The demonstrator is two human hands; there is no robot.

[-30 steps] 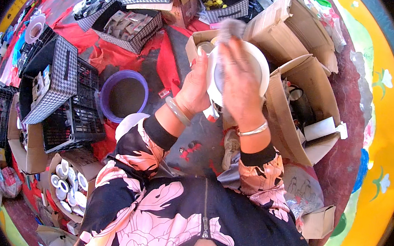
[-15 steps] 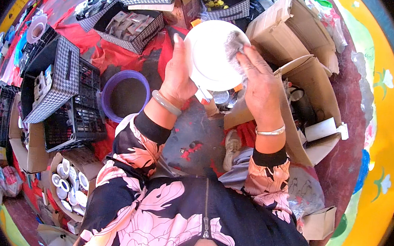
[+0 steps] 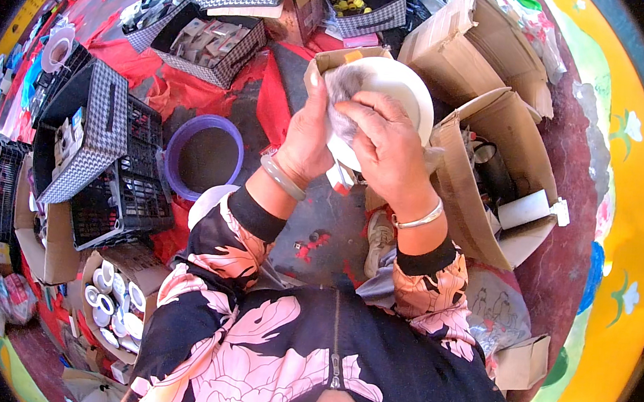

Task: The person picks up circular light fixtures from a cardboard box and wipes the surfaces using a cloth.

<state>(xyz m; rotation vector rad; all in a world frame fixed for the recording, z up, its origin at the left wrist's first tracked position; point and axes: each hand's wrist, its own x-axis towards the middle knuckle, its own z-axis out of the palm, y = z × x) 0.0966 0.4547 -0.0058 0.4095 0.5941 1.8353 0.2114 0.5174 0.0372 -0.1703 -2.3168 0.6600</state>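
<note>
A white round, plate-like piece (image 3: 407, 85) is held up in front of me and slightly tilted. My left hand (image 3: 306, 139) grips its left edge, the thumb pointing up along the rim. My right hand (image 3: 391, 147) lies over its face, with bent fingers pressing a grey fluffy cloth (image 3: 346, 83) against the left part. The palm and the cloth cover much of the lower half. Below the piece, between my wrists, a small white part with a red end (image 3: 340, 178) shows; whether it belongs to the piece I cannot tell.
Open cardboard boxes (image 3: 523, 166) stand at the right, one with dark items. On the left are a purple basin (image 3: 175, 152), a black crate (image 3: 131, 210) and a carton of white round parts (image 3: 153, 266). Houndstooth bins (image 3: 222, 67) sit at the back on red sheeting.
My right hand and the cloth have moved left across the white round piece, from its right edge to its left part. The piece has shifted slightly right and tilted.
</note>
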